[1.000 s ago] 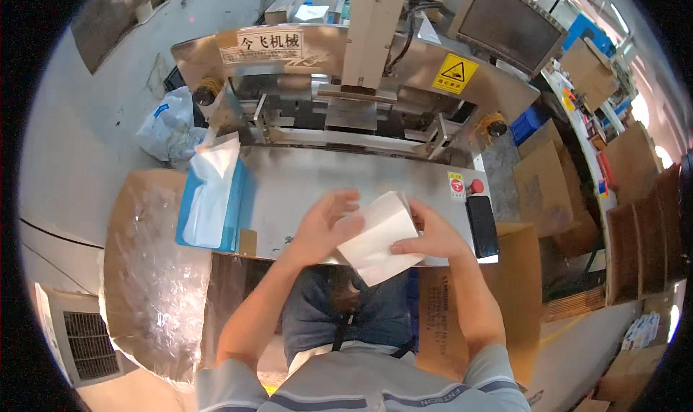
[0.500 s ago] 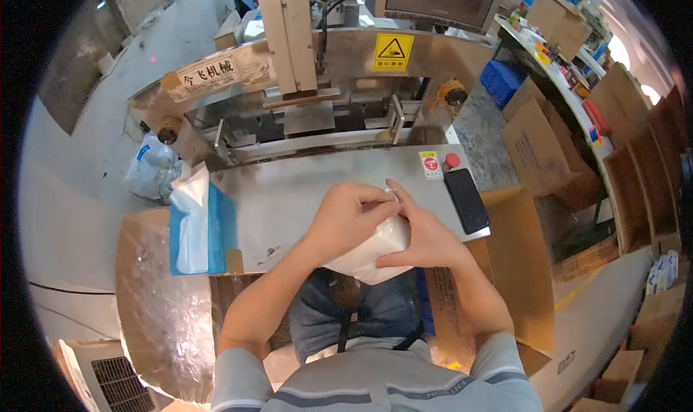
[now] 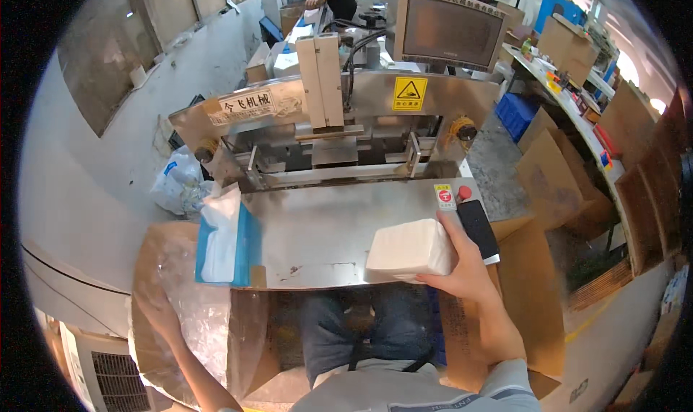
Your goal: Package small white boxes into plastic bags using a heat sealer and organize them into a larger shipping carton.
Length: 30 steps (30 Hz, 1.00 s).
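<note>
A white tissue bundle point(image 3: 403, 244), block-shaped with softly rounded edges and a faintly creased, matte surface, is seen right of the frame's centre, over the near edge of a smooth, dully reflective steel worktop point(image 3: 310, 228). Its right end is grasped by the right hand point(image 3: 465, 268), thumb along the near side and fingers at the far side. The left hand point(image 3: 160, 312) is placed at lower left, over crinkled, glossy clear film point(image 3: 198, 300) in a brown cardboard carton point(image 3: 149, 257); whether any film is gripped cannot be told. Half a second ago, the bundle was held between both hands; the left hand has since been withdrawn, and more of the block shape is exposed.
</note>
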Each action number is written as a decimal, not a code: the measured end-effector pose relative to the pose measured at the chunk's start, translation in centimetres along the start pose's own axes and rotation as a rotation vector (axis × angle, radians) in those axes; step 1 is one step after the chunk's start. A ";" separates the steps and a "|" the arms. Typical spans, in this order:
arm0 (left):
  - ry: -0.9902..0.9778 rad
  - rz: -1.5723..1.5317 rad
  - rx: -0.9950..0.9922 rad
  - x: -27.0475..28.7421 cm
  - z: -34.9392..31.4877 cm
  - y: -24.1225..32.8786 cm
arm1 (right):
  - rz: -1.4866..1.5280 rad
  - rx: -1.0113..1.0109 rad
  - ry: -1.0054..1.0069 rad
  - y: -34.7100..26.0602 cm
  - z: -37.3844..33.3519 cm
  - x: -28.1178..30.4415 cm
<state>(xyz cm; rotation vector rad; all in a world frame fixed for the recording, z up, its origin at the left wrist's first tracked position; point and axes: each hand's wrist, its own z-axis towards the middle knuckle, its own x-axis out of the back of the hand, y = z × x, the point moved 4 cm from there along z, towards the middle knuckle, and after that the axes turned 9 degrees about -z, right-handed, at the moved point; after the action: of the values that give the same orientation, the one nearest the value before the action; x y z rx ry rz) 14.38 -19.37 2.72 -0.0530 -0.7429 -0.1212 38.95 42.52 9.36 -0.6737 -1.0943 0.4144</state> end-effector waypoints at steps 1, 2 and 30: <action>-0.019 -0.404 0.249 1.9 -0.5 1.1 | -0.042 0.074 0.027 -1.1 0.0 -0.1; -0.036 -0.801 0.512 4.1 -2.2 2.9 | -0.083 0.154 0.044 -2.2 -0.4 -0.1; -0.924 -1.328 -0.462 3.8 -7.2 53.4 | 0.515 -0.663 0.533 14.2 -15.8 8.9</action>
<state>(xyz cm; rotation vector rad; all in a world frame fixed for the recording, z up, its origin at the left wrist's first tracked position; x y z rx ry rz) 28.83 32.60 -0.29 -0.0451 -1.5602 -1.6216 57.29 53.80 1.05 -1.5703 -0.5174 0.2714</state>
